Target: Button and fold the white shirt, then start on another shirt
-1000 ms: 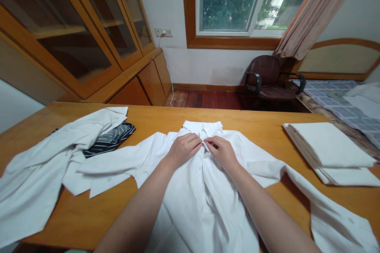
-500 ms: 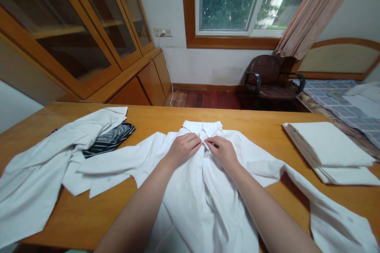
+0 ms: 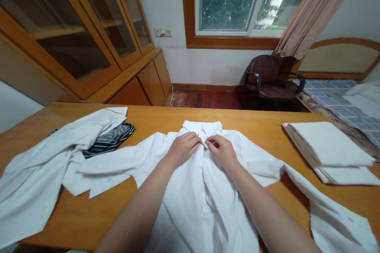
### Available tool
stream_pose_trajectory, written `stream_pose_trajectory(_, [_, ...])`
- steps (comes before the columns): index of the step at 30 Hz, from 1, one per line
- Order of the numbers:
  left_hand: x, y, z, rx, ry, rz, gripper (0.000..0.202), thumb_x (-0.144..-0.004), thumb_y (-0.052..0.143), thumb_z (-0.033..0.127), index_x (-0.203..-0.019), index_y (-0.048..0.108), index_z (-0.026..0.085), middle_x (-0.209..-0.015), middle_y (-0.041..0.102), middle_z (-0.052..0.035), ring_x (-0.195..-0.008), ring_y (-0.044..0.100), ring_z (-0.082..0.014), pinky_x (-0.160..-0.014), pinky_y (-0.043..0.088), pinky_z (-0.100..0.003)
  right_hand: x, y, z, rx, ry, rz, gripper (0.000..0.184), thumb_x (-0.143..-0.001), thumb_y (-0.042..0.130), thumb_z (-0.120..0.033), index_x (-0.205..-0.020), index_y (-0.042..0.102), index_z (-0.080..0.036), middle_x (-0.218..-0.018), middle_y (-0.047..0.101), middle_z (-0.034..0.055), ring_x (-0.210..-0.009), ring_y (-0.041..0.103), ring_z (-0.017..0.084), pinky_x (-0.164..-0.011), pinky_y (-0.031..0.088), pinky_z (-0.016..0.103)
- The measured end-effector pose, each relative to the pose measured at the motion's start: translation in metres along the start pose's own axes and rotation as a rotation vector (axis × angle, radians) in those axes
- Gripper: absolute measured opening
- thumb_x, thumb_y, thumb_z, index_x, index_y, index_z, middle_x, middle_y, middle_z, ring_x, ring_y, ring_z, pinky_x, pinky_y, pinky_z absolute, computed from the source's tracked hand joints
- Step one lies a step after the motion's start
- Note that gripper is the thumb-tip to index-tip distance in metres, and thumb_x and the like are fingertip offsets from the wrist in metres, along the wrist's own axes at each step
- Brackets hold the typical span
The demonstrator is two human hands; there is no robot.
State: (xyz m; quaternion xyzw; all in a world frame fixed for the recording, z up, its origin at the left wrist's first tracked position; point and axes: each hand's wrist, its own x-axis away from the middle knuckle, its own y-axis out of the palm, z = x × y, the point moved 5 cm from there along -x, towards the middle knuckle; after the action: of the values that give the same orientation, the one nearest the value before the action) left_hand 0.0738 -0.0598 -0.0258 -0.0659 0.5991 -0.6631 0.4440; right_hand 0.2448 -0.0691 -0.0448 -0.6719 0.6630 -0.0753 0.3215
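A white button-up shirt (image 3: pixel 190 197) lies front up on the wooden table (image 3: pixel 142 120), collar at the far side and sleeves spread out to both sides. My left hand (image 3: pixel 185 147) pinches the front placket just below the collar. Opposite it, my right hand (image 3: pixel 222 148) grips the placket's other edge between thumb and fingertips. Both sets of fingertips nearly meet at the shirt's midline. Whatever button lies between them is hidden. Lower down the placket a small button (image 3: pixel 200 167) shows.
At the left, a rumpled white garment (image 3: pixel 56 146) lies partly over a black striped cloth (image 3: pixel 111 138). A stack of folded white cloth (image 3: pixel 329 144) sits at the right. Beyond the table stand a glass-door cabinet (image 3: pixel 118 61), an armchair (image 3: pixel 267 79) and a bed (image 3: pixel 329 91).
My fingers have shifted very slightly at the placket, and the fold of fabric between them has changed a little. Everything else stays in place.
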Motion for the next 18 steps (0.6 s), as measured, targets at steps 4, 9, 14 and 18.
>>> stream_pose_trajectory(4, [0.000,0.005,-0.004,0.016,-0.036,-0.034,0.013,-0.090,0.057,0.012,-0.096,0.064,0.021,-0.097,0.064,-0.0031,-0.094,0.061,-0.0185,-0.082,0.052,-0.032,0.000,-0.001,0.001,-0.003,0.026,0.003,0.013,-0.089,0.061,-0.026,-0.086,0.072,-0.021,-0.085,0.074,0.0030,-0.071,0.064,0.017,-0.071,0.049,0.028])
stream_pose_trajectory(9, [0.000,0.006,-0.008,0.023,-0.049,-0.046,0.013,-0.088,0.059,0.010,-0.090,0.065,0.021,-0.097,0.064,-0.0034,-0.095,0.060,-0.0194,-0.082,0.052,-0.032,-0.001,0.002,0.003,0.009,0.019,-0.033,0.011,-0.088,0.062,-0.025,-0.084,0.072,-0.022,-0.081,0.073,0.0032,-0.071,0.065,0.018,-0.071,0.050,0.029])
stream_pose_trajectory(14, [0.001,0.008,-0.010,0.025,-0.054,-0.046,0.015,-0.089,0.059,0.011,-0.097,0.067,0.021,-0.098,0.064,-0.0046,-0.098,0.059,-0.0211,-0.085,0.052,-0.035,-0.002,0.005,0.004,0.035,0.001,-0.059,0.010,-0.089,0.064,-0.025,-0.084,0.073,-0.022,-0.081,0.073,0.0032,-0.075,0.066,0.018,-0.072,0.049,0.029])
stream_pose_trajectory(18, [0.002,0.010,-0.013,0.050,-0.074,-0.033,0.025,-0.089,0.059,0.010,-0.110,0.067,0.022,-0.102,0.064,-0.0052,-0.100,0.058,-0.0211,-0.087,0.052,-0.035,-0.002,0.007,0.005,0.045,-0.007,-0.078,0.008,-0.088,0.065,-0.023,-0.085,0.073,-0.022,-0.081,0.073,0.0027,-0.075,0.066,0.018,-0.072,0.049,0.029])
